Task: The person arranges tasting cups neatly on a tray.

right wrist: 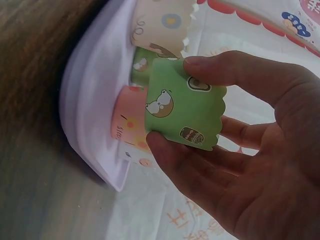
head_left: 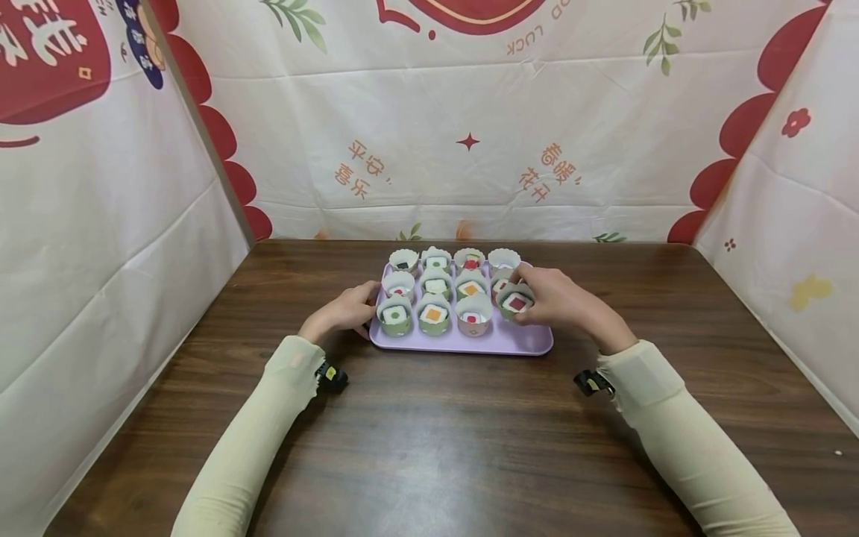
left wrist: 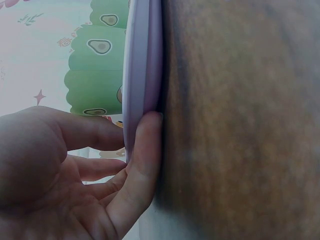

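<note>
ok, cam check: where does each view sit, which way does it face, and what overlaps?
Head: worn high, faces forward and down at the wooden table; shows both sleeved arms, left hand beside the purple tray, right hand around a green cup.
Left wrist: low at the table surface, faces the tray edge; left hand's fingers touch it.
Right wrist: low beside the tray, faces the right hand's fingers holding the green cup.
Shared: the tray shows in all three views; the green cup in the head and right wrist views.
</note>
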Motion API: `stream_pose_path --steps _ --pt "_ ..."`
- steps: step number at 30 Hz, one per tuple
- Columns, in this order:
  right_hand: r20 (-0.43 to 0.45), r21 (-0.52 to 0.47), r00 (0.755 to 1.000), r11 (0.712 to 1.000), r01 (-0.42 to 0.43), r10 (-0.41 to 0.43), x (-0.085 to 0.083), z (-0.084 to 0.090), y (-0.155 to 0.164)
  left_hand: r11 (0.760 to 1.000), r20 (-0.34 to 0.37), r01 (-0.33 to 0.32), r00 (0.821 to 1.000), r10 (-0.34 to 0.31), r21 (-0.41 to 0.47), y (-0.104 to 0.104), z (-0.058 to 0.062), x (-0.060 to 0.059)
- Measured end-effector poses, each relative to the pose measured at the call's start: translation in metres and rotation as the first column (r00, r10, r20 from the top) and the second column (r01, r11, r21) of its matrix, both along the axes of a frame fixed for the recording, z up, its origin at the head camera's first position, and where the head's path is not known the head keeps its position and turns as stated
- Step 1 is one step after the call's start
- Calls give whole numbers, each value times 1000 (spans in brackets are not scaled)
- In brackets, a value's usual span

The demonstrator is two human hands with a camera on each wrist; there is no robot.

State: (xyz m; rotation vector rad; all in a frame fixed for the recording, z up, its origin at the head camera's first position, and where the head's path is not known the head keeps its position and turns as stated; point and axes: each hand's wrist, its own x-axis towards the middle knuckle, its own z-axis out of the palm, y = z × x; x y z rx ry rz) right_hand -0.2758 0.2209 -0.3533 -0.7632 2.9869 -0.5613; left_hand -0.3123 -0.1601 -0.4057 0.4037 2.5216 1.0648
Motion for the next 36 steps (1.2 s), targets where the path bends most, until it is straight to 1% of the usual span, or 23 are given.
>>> stream_pose_path --steps 3,6,13,18,24,31,36 --pt "-6 -4 1000 1000 -15 15 0 -4 -1 1000 -6 -1 1000 1 -5 0 0 0" --pt "-8 16 1000 1000 -16 16 -1 -7 -2 1000 -9 1 1000 -1 -4 0 -1 0" --pt "-13 51 999 998 -35 36 -2 -9 -3 1000 -6 1 1000 -1 -10 0 -1 -1" --pt "18 69 999 997 -38 37 -1 -10 -3 1000 0 1 1000 -1 -4 0 -1 -1" --pt "64 65 998 998 -3 -1 -1 -12 -2 1000 -7 3 1000 -3 -4 1 0 -1" --pt "79 68 997 998 13 -18 -1 -13 -2 1000 -4 1 1000 -1 -7 1 -1 0" --pt "146 73 989 997 22 -32 0 -13 -2 1000 1 0 1000 0 3 1 -2 1"
